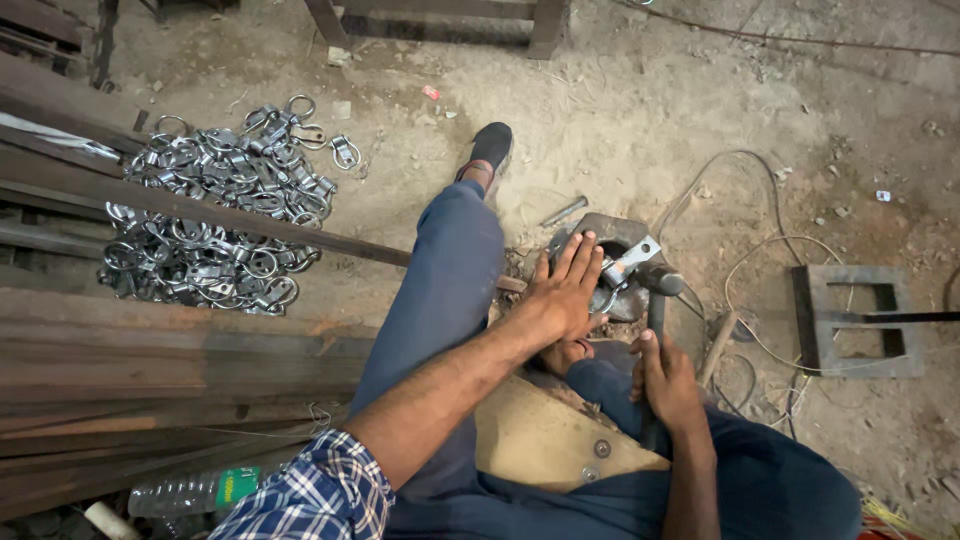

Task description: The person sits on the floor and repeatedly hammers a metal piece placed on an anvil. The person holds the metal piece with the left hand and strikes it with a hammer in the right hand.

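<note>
- The dirt floor (pixel 620 110) is filling most of the view, scattered with small debris and loose wires.
- Long rusty steel bars (pixel 150 350) are lying stacked along the left side, running out of the picture at the left edge.
- A pile of shiny metal ring fittings (pixel 215 210) is lying on the floor beyond the bars; one bar is crossing over it and hiding part of the heap.
- The person's legs in blue trousers (pixel 440 290) are stretching forward, one sandalled foot (pixel 488 150) pointing up the frame; the other foot is mostly hiding under the left hand.
- A square metal frame (pixel 855 320) is sitting at the right, well apart from the hands.
- A dark metal block (pixel 610 235) is resting on the floor just ahead of the knees, partly covered.
- The left hand (pixel 565 290) is lying flat with fingers spread open, pressing down on a metal fitting (pixel 628 262) on the block; most of the fitting is staying hidden beneath the palm.
- The right hand (pixel 665 385) is closing around the handle of a hammer (pixel 658 285), whose dark head is sitting just beside the fitting.
- A plastic bottle (pixel 190 492) is lying at the bottom left, partly cut off.
</note>
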